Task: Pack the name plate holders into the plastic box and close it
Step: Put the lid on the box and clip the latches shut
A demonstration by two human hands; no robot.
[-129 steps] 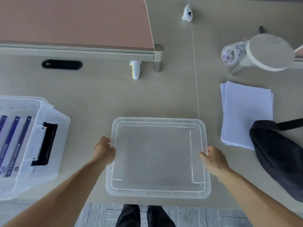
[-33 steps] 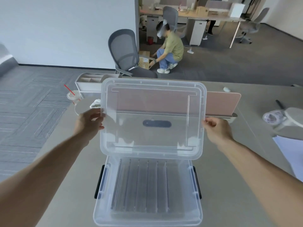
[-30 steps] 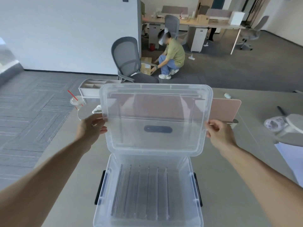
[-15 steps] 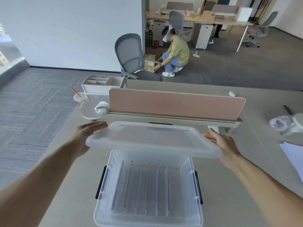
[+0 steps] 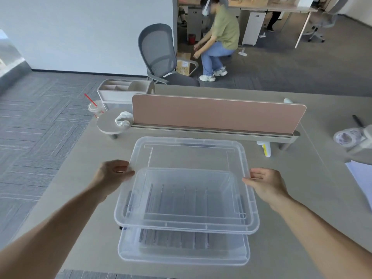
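Note:
A clear plastic box (image 5: pixel 183 254) stands on the table near its front edge. Several clear name plate holders (image 5: pixel 177 240) lie side by side inside it. I hold the clear lid (image 5: pixel 189 156) flat, just above the box and shifted a little toward the far side. My left hand (image 5: pixel 112 176) grips the lid's left edge. My right hand (image 5: pixel 265 184) holds its right edge with the fingers pressed against the rim. The box's near rim shows below the lid; its black side latches are mostly hidden.
A pink desk divider (image 5: pixel 217 115) stands behind the box. A white bottle (image 5: pixel 265 149) lies at its right foot, with tape rolls (image 5: pixel 346 136) and a paper stack (image 5: pixel 360 178) at far right. A plastic cup (image 5: pixel 94 107) stands at far left. A person crouches beyond an office chair (image 5: pixel 159 57).
The lid went from upright in front of me to flat, and has come down closer over the box. Both hands stayed on its side edges.

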